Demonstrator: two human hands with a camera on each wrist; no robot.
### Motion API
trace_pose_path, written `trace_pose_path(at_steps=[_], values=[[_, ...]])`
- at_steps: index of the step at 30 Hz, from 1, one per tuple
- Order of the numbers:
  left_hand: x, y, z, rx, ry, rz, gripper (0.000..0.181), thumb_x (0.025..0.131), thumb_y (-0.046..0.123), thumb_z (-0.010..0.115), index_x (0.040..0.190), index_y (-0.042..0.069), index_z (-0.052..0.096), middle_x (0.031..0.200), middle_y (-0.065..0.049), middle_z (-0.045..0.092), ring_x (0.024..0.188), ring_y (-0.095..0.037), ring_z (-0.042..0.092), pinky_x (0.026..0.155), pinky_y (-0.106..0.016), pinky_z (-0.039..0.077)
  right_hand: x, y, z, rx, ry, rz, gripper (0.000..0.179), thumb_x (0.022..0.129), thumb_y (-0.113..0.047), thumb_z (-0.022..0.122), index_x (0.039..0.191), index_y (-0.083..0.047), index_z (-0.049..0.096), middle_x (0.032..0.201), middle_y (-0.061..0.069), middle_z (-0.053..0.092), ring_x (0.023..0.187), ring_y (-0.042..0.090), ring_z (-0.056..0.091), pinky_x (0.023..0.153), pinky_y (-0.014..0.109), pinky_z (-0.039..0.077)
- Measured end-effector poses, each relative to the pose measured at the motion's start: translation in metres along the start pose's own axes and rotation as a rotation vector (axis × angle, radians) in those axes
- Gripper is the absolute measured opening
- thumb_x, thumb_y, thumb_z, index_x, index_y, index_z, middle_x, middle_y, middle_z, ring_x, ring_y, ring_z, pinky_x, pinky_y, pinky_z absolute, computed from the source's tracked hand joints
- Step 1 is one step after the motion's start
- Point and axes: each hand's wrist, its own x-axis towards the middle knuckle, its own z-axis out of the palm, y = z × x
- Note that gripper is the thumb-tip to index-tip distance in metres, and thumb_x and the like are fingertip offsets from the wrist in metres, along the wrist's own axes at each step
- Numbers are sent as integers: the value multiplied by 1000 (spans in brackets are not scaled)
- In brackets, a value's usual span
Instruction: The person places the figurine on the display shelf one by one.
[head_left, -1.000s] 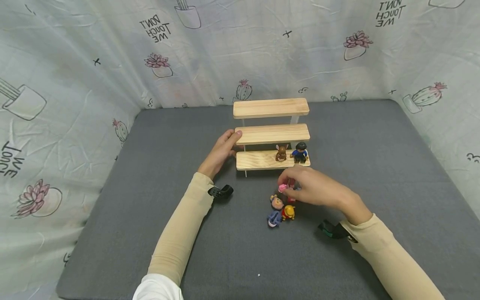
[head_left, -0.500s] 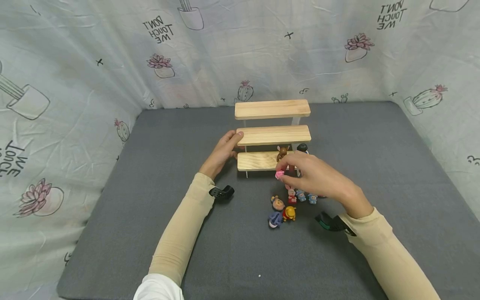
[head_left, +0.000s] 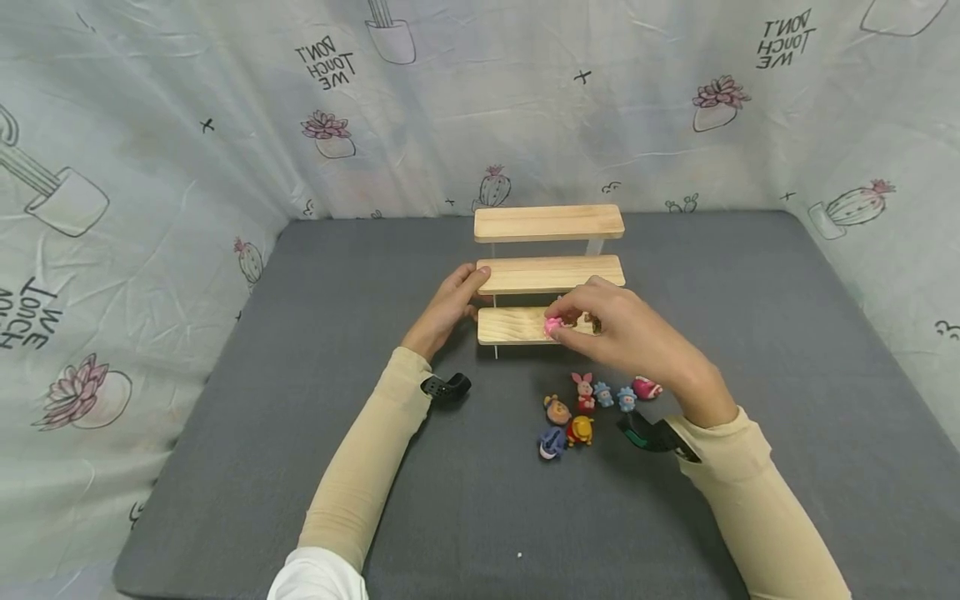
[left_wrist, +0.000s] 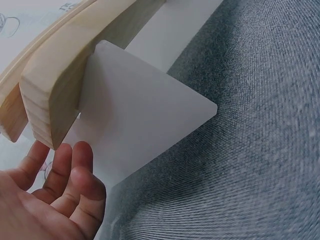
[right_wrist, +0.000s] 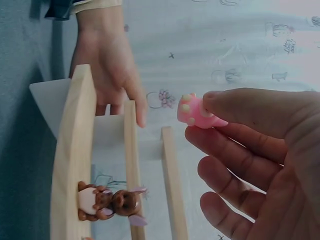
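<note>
A three-tier wooden display shelf (head_left: pixel 551 274) with pale side supports stands at the back of the table. My left hand (head_left: pixel 447 307) holds the left end of its middle board, thumb on top and fingers below. Between thumb and fingers, my right hand (head_left: pixel 637 337) pinches a small pink figurine (right_wrist: pixel 194 111) with pale spots, over the bottom board (head_left: pixel 510 327). Near it, a brown big-eared mouse figurine (right_wrist: pixel 102 202) sits on that board, mostly hidden by the right hand in the head view. The dark-haired figure farther right is hidden now.
In front of the shelf several figurines lie on the grey table (head_left: pixel 360 275): a pink piglet (head_left: pixel 584 393), two small blue ones, a dark pink one (head_left: pixel 647 387), a yellow bear (head_left: pixel 580 431), a purple-blue donkey (head_left: pixel 552 443). A patterned curtain (head_left: pixel 525 100) hangs behind.
My right hand has lifted the pink figurine from the group on the table and carried it up to the bottom board. The left hand has kept its hold on the shelf.
</note>
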Motion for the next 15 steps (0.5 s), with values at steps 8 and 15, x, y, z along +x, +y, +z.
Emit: trace_pose_path(at_steps=[8, 15], values=[[0, -1, -1, 2, 10, -6, 51, 103, 51, 50, 134, 11, 53, 112, -7, 60, 97, -19, 58, 64, -28, 49, 13, -3, -1, -100, 114, -77, 17, 95, -24, 73, 107, -12, 75, 89, -2, 69, 95, 21, 53, 84, 39, 41], [1, -1, 0, 0, 0, -9, 52, 102, 53, 50, 135, 12, 53, 118, -12, 60, 100, -20, 58, 66, -29, 50, 18, 4, 8, -177, 213, -91, 14, 92, -20, 77, 103, -12, 75, 85, 0, 68, 104, 26, 55, 102, 50, 35]])
